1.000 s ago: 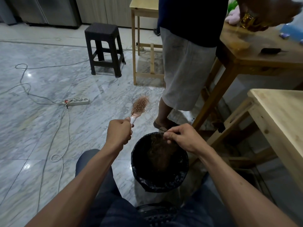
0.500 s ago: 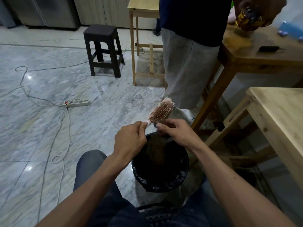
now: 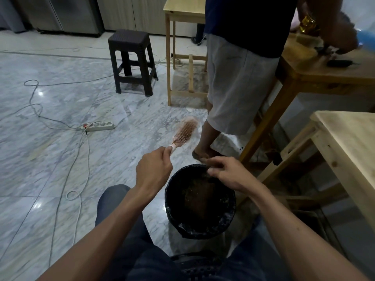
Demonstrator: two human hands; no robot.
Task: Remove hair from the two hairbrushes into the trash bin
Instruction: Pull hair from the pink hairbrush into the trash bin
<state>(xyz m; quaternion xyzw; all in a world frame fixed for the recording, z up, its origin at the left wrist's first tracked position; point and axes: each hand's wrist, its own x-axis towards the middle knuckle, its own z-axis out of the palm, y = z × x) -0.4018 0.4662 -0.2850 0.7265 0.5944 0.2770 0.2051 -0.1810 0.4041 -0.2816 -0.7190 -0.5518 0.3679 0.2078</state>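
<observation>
- My left hand (image 3: 154, 169) is curled round the pale handle of a pink paddle hairbrush (image 3: 184, 133), fingers and thumb closed on it.
- The hairbrush points up and away from me to the right, its bristle face turned towards me; a few reddish strands of hair cling near the base of the bristles, by the neck.
- The brush head hangs over the marble floor (image 3: 60, 159), to the left of and beyond the trash bin (image 3: 199, 201), not above it.
- My right hand (image 3: 225, 172) hovers over the far rim of the trash bin with the thumb and forefinger pinched together; I think a small dark tuft of hair sits between them, but it is too blurred to be sure.
- The trash bin is round, lined with a black bag, and stands on the floor between my knees; a brown mass of hair lies inside it.
- I can see only one hairbrush.
- Another person (image 3: 241, 67) in a dark top and grey shorts stands just beyond the bin, one sandalled foot close to its far rim, busy at a wooden table (image 3: 316, 76).
- A lighter wooden table (image 3: 351, 142) stands at my right.
- A dark plastic stool (image 3: 133, 61) stands farther off on the floor, and a white power strip (image 3: 98, 126) with trailing cables lies to its left, nearer to me.
</observation>
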